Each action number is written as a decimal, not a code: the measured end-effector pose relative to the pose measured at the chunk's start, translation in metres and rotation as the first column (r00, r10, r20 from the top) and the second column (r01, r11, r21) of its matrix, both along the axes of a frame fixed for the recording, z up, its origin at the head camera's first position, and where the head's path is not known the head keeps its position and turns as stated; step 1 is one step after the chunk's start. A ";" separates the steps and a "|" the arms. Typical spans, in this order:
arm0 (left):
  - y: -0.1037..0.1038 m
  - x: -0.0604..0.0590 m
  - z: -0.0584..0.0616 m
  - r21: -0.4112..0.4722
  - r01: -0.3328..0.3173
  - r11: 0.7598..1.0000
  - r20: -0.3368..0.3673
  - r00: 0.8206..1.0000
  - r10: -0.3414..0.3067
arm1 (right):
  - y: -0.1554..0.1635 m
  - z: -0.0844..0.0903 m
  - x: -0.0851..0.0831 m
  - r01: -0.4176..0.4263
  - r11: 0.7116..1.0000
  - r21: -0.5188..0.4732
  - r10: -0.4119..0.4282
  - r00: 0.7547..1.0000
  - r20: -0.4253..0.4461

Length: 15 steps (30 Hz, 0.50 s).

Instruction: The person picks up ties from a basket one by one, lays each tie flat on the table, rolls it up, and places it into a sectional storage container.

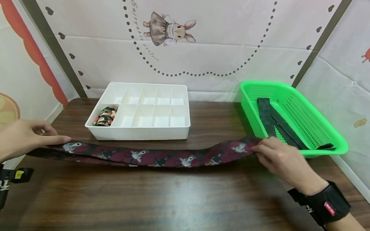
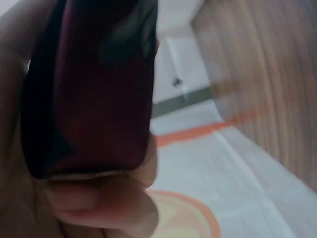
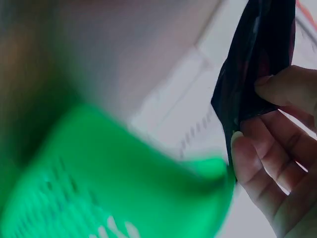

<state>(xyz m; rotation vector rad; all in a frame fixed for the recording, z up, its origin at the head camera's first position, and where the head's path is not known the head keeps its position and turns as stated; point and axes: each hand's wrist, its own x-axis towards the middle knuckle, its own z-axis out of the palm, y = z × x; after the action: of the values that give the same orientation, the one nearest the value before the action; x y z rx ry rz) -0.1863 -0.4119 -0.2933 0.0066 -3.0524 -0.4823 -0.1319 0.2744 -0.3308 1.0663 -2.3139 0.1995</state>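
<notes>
A maroon necktie (image 1: pixel 173 158) with a grey-and-white cartoon print stretches sideways over the front of the table, sagging slightly in the middle. At its left end my left hand (image 1: pixel 31 136) pinches it between thumb and fingers. The left wrist view shows the dark red fabric (image 2: pixel 106 94) close up, folded over at that hand. My right hand (image 1: pixel 281 157) pinches the other end beside the green basket. In the right wrist view the thumb presses the dark fabric (image 3: pixel 257 59) against the fingers.
Behind the tie stands a white divided box (image 1: pixel 141 133), with a rolled patterned cloth (image 1: pixel 105 116) in its front left compartment. A green perforated basket (image 1: pixel 318 128) at the right holds dark neckties (image 1: pixel 266 114). White printed sheets (image 1: pixel 202 57) wall the brown table (image 1: pixel 162 199) at back and sides.
</notes>
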 end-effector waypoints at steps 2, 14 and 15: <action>-0.005 -0.001 -0.003 -0.021 -0.024 0.999 -0.033 0.999 0.023 | -0.007 -0.011 0.001 -0.018 0.999 0.042 0.016 0.999 0.048; -0.023 -0.011 -0.010 -0.015 0.145 0.989 0.211 0.968 -0.139 | -0.020 -0.032 0.006 0.071 0.990 0.123 -0.101 0.960 0.259; -0.025 -0.012 -0.012 -0.031 0.155 0.987 0.240 0.960 -0.143 | -0.020 -0.032 0.006 0.071 0.991 0.117 -0.100 0.959 0.266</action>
<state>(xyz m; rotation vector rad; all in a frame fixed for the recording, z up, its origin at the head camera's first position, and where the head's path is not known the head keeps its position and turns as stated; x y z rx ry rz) -0.1984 -0.4367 -0.3052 -0.1820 -3.3160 -0.4430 -0.1260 0.2544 -0.3631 1.0416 -2.6377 0.2007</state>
